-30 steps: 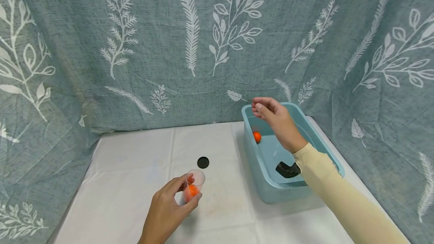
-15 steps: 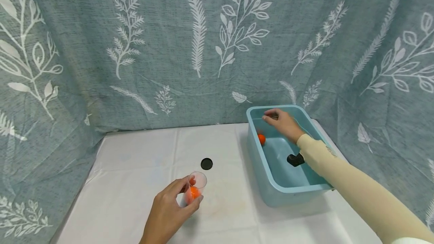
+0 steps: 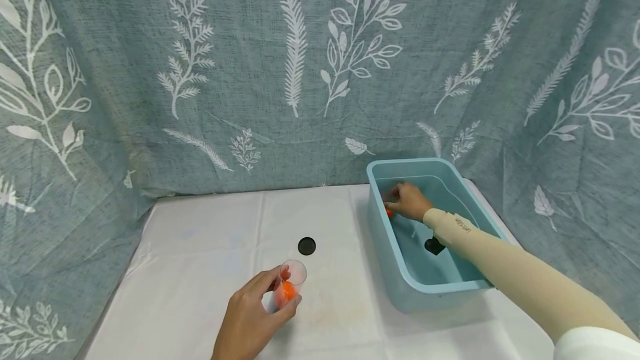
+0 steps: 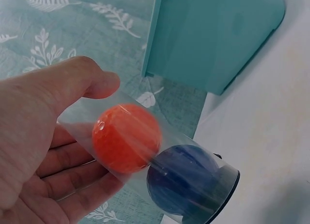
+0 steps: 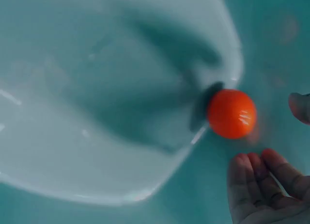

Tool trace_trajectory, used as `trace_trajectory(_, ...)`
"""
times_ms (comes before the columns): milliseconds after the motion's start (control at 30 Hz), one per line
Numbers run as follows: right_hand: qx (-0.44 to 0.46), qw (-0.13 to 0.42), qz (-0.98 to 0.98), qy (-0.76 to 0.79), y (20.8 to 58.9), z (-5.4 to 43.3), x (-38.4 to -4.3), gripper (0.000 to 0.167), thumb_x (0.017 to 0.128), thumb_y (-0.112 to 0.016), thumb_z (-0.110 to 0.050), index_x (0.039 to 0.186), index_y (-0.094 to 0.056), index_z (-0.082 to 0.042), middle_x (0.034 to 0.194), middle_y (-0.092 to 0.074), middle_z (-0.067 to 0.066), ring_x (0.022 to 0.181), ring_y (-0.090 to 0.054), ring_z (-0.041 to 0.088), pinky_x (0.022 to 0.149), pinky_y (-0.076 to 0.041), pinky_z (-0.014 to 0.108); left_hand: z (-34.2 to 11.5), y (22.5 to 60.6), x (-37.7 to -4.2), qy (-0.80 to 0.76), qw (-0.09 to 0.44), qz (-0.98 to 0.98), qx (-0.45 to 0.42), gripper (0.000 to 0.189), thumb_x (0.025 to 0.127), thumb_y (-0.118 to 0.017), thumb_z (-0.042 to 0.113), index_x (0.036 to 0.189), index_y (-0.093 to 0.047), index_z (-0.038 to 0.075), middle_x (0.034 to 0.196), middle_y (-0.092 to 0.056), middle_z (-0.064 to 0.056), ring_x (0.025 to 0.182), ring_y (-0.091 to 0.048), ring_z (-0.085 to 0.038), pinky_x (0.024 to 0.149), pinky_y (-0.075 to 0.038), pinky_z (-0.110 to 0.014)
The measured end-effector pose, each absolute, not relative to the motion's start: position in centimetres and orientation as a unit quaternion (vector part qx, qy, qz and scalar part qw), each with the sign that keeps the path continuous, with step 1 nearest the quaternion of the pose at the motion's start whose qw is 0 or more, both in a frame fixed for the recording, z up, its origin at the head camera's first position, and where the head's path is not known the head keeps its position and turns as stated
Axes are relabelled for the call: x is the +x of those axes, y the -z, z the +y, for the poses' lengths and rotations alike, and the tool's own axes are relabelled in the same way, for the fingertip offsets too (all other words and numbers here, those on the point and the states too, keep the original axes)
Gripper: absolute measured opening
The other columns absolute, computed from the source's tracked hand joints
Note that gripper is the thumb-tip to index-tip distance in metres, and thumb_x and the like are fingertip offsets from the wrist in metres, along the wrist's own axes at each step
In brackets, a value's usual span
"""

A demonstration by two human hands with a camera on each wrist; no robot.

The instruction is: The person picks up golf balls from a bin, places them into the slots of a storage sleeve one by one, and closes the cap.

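Observation:
My left hand [image 3: 252, 310] grips a clear plastic tube [image 4: 186, 137] between thumb and fingers over the table. Inside the tube, an orange dimpled golf ball [image 4: 127, 138] sits against a dark blue ball [image 4: 180, 178], which is nearer the black-edged base. My right hand [image 3: 411, 202] reaches down into the light blue bin [image 3: 387, 260], near its left wall. Close by its parted thumb and fingers, another orange ball [image 5: 231, 113] lies on the bin floor; a gap shows between fingertips and ball in the right wrist view.
A round black cap [image 3: 306, 246] lies on the white tablecloth [image 3: 200, 243] beyond the tube. A black object [image 3: 434, 246], partly hidden by the right forearm, is in the bin. Patterned grey-green cloth [image 3: 240, 71] hangs behind and on both sides.
My right hand has come down from above the bin's rim to the orange ball inside. My left hand keeps holding the tube in nearly the same spot.

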State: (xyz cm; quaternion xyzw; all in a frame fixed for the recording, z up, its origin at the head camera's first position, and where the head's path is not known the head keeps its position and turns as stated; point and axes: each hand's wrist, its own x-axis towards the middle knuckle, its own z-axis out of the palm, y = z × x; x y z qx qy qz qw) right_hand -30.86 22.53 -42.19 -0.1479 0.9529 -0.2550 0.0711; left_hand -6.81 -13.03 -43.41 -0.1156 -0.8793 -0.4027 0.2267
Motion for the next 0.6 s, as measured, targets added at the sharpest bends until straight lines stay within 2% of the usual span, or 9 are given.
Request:
trace_trajectory(300,-0.161,0.081,0.956,0.232,44.0,22.2,-30.9,0.04,0.093,-0.073,-0.018,0.114,-0.061,0.013,0.107,-0.062,0.024,0.096,-0.061,0.036,0.083,-0.054,0.049,-13.3,43.7,-6.8,0.397,0.224,-0.884,-0.104,0.048,0.071,-0.091,0.016,0.116,-0.073,0.011,0.088,-0.056,0.02,0.082,-0.065,-0.001,0.073,-0.06,-0.031)
trace_trajectory(467,-0.144,0.084,0.96,0.226,44.7,22.0,-31.2,0.037,0.093,-0.072,-0.016,0.113,-0.059,0.011,0.106,-0.063,0.023,0.095,-0.062,0.034,0.082,-0.055,0.047,-13.4,43.7,-6.9,0.404,0.202,-0.888,-0.084,0.047,0.073,-0.09,0.02,0.116,-0.074,0.013,0.086,-0.055,0.021,0.082,-0.066,0.0,0.074,-0.06,-0.032)
trace_trajectory(600,-0.142,0.077,0.96,0.227,44.8,21.9,-31.3,0.03,0.093,-0.072,-0.015,0.106,-0.058,0.008,0.099,-0.062,0.02,0.088,-0.061,0.032,0.078,-0.055,0.046,-13.6,43.7,-7.0,0.402,0.201,-0.89,-0.077,0.046,0.073,-0.09,0.02,0.115,-0.074,0.013,0.085,-0.053,0.021,0.082,-0.065,0.0,0.074,-0.06,-0.032)
